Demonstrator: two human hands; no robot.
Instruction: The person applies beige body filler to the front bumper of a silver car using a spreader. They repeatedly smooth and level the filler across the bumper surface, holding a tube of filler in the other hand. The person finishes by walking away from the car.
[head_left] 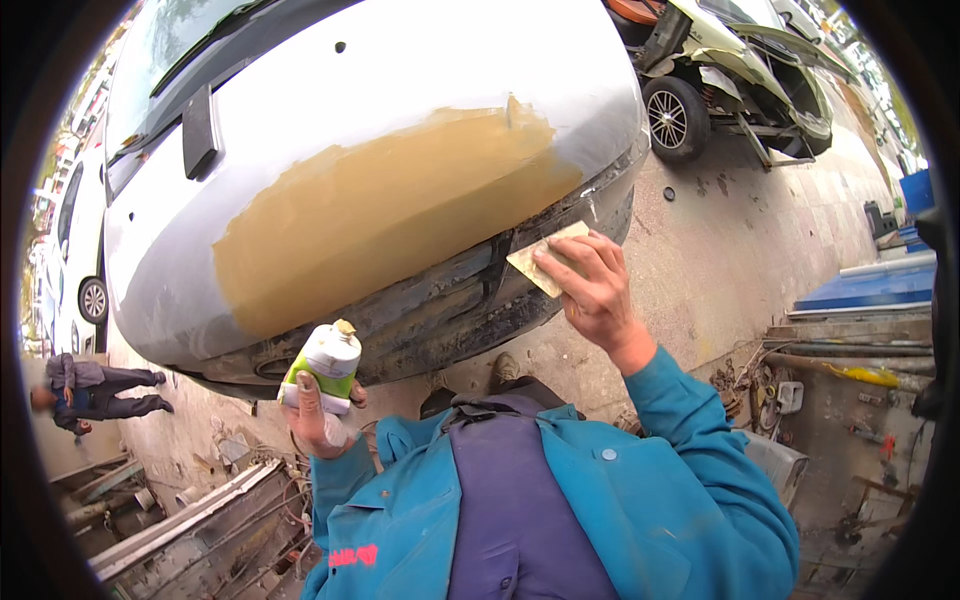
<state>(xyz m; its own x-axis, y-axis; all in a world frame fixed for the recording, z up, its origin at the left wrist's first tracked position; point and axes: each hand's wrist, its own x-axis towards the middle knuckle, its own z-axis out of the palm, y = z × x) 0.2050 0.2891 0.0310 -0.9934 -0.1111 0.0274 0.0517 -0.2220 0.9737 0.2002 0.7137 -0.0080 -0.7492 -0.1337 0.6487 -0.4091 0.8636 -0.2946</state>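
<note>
My right hand [600,295] pinches a pale yellow, flat putty spreader [545,265] at the lower right of the car's end panel. The spreader is close to the dark lower edge; whether it touches cannot be told. A broad coat of tan body filler [390,215] covers the middle of the white-and-grey panel [450,60]. My left hand [318,420] is wrapped round a white container with a green label [330,360], tilted below the panel. A yellowish dab sits at the container's upper end. Part of the fingers is hidden behind it.
A damaged car with an exposed wheel [678,118] stands at the upper right. Scrap parts and pipes [850,365] lie at the right, with metal strips [190,520] at the lower left. Another person [95,385] is at the far left, near a white car [85,240].
</note>
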